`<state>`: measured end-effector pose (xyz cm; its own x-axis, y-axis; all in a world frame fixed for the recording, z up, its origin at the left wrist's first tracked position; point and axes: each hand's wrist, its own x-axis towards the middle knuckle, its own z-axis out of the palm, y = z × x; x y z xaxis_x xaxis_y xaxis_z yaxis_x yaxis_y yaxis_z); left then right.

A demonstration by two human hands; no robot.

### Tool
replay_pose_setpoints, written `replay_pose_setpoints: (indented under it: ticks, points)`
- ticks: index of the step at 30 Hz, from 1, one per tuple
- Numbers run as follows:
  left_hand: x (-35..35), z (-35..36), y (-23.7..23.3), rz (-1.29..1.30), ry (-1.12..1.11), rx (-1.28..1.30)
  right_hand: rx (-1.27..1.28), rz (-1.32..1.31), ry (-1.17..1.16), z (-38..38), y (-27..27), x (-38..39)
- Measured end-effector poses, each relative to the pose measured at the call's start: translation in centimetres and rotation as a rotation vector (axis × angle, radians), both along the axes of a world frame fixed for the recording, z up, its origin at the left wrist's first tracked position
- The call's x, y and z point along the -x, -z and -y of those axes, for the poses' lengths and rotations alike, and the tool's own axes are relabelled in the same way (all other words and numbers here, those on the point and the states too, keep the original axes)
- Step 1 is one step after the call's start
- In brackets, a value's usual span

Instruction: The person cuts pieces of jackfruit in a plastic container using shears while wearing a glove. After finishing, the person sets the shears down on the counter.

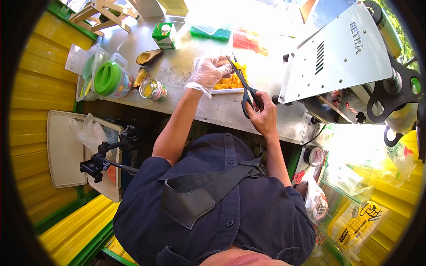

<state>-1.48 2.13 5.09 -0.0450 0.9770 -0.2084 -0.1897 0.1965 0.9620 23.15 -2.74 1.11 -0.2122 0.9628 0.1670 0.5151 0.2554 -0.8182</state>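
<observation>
My right hand (pixel 264 116) is closed round the handles of a pair of black scissors (pixel 243 80), whose blades point up and away from me. Below the blades, a white tray (pixel 228 91) holds yellow-orange cut pieces (pixel 230 83), perhaps fruit. A clear plastic glove covers my left hand (pixel 211 73), which is beside the blades at the tray's left side. Its fingers are bent together, and whatever they hold is too small to make out. Left of this hand stands an opened can (pixel 153 90) with a printed label.
Two dark, hollowed peels (pixel 149 56) lie behind the can. A green-lidded jug (pixel 108 78) is at the left, a green-and-white carton (pixel 164 35) farther back. Lidded containers (pixel 211 33) stand behind the tray. A large metal machine (pixel 337 53) takes up the right side.
</observation>
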Motion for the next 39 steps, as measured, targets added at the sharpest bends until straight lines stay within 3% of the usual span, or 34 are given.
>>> replay_pose_setpoints:
  ticks: [1, 3, 4, 6, 9, 11, 13, 16, 22, 32, 35, 37, 39]
  points:
    - [0.1, 0.0, 0.0, 0.001, 0.0, 0.001, 0.002, -0.002, -0.004, 0.0, -0.1, 0.0]
    - [0.4, -0.2, 0.1, -0.325, 0.032, -0.082, 0.006, -0.005, -0.011, 0.0, -0.1, -0.2]
    - [0.5, -0.2, 0.2, -0.325, 0.033, -0.081, 0.009, -0.008, -0.018, 0.0, -0.1, -0.2]
    - [0.5, -0.2, 0.3, -0.569, 0.004, -0.197, 0.02, -0.006, -0.014, 0.1, -0.1, -0.4]
    - [0.2, -0.3, 0.7, -0.697, -0.06, -0.248, 0.066, 0.003, -0.007, 0.4, -0.5, -0.7]
    - [0.2, -0.4, 0.8, -0.686, -0.053, -0.198, 0.101, 0.009, -0.004, 0.4, 0.1, -1.0]
    - [0.3, -0.7, 1.3, -0.675, -0.046, -0.149, 0.119, -0.166, -0.015, 0.3, 1.7, -1.1]
    - [0.5, -0.9, 1.4, -0.615, -0.016, -0.112, 0.15, -0.147, -0.021, 0.5, 2.3, -1.6]
    - [0.6, -0.5, -1.4, -0.921, 0.042, -0.016, 0.338, -0.398, -0.022, 0.7, 0.4, -1.4]
    - [2.6, -0.7, 0.1, -1.046, 0.08, -0.162, 0.458, -0.361, 0.012, 0.6, -0.4, -1.4]
    - [1.1, -1.0, -1.3, -1.195, 0.119, -0.089, 0.471, -0.41, 0.019, 0.5, 0.4, -1.4]
    - [-1.2, -1.4, -2.2, -1.428, 0.287, 0.089, 0.472, -0.449, 0.026, 0.4, 0.6, -1.4]
    - [-2.2, -1.7, -0.6, -1.533, 0.263, 0.062, 0.485, -0.41, 0.018, 0.2, 0.5, -1.6]
